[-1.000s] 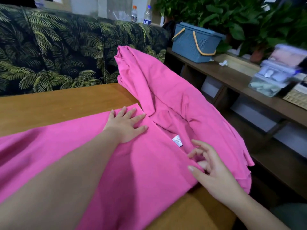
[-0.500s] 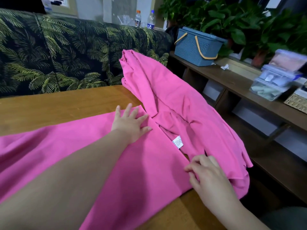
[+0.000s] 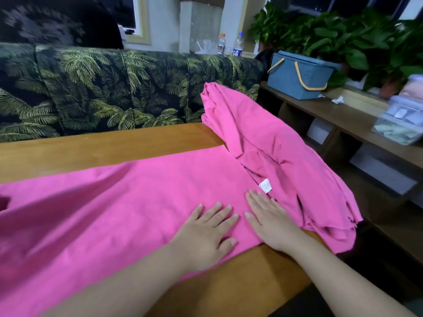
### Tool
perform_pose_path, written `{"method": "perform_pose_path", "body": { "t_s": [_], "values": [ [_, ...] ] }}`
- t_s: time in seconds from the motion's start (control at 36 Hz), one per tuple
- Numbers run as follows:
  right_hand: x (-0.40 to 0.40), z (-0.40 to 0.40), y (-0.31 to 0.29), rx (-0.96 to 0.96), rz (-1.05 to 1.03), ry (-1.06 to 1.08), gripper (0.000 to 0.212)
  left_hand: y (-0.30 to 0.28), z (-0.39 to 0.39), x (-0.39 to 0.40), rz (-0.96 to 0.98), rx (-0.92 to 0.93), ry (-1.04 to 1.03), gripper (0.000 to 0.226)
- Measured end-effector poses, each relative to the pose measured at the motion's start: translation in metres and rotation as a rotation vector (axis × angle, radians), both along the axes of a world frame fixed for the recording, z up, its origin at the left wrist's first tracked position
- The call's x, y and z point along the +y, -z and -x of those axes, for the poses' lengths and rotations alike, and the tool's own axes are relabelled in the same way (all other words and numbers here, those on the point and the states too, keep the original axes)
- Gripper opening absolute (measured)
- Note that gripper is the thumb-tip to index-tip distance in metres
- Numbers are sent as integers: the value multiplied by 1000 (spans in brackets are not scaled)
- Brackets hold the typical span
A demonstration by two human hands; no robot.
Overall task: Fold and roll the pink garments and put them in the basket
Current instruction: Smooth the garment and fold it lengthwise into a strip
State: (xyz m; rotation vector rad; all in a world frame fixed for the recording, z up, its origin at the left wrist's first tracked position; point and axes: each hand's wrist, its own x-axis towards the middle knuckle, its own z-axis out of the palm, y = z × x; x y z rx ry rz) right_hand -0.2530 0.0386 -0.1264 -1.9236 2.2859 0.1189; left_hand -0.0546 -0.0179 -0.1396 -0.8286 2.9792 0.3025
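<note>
you are pressing both palms flat on the pink garment [image 3: 128, 202], left hand [image 3: 206, 234] and right hand [image 3: 272, 223] side by side near the bench [image 3: 91, 152] front edge, fingers straight and gripping nothing. the garment is lying spread across the bench with its right part bunching and hanging off the end, so this is reading as the smoothing step before folding. next you are likely needing to gather that overhang inward; the blue basket [image 3: 299, 74] is sitting well apart on the side shelf.

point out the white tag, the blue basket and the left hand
white tag [image 3: 265, 185], head view, middle of the label
blue basket [image 3: 297, 76], head view, front wall
left hand [image 3: 206, 234], head view, back of the hand
</note>
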Motion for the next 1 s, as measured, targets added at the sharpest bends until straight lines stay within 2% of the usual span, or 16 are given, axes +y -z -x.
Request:
{"method": "perform_pose_path", "body": {
  "t_s": [0.06, 0.14, 0.17, 0.19, 0.25, 0.33, 0.5, 0.58, 0.64, 0.69, 0.72, 0.75, 0.81, 0.83, 0.94, 1.0],
  "values": [
    [0, -3, -4, 38, -50, 18, 62, -2, -19, -4, -24, -4, -40, 78],
    [-4, -9, -10, 81, -105, 95, 64, -2, -53, -21, 13, -16, -189, 111],
    [-6, -14, -13, 106, -122, 129, 64, -2, -65, -28, 28, -33, -266, 116],
    [-10, -20, -15, 136, -134, 158, 64, -3, -77, -34, 43, -52, -346, 113],
    [-21, -39, -19, 172, -126, 177, 64, -7, -99, -46, 61, -85, -516, 91],
    [-44, -81, -27, 76, -59, 58, 69, -10, -124, -58, 74, -109, -679, 64],
    [-104, -173, -26, -187, 50, -192, 64, -7, -137, -61, 39, -49, -687, 59],
    [-127, -195, -17, -248, 118, -193, 58, -5, -146, -61, 33, -27, -620, 87],
    [-135, -196, -9, -235, 123, -177, 57, -1, -160, -66, 156, -14, -582, 81],
    [-138, -193, -2, -190, 104, -165, 57, -8, -178, -71, 347, -9, -584, 50],
    [-139, -192, 0, -179, 100, -156, 58, -11, -186, -77, 451, -5, -609, 43],
    [-140, -192, 0, -174, 101, -143, 59, -16, -195, -82, 468, -46, -682, 50],
    [-145, -197, -3, -151, 113, -106, 59, -29, -212, -95, 372, -102, -826, 62],
    [-148, -201, -6, -131, 118, -87, 58, -36, -218, -101, 282, -99, -904, 58],
    [-167, -225, -15, -166, 147, -88, 51, -57, -242, -128, -179, 219, -988, 30],
    [-176, -238, -16, -270, 217, -145, 45, -57, -258, -135, -277, 363, -987, 25]
  ]
}}
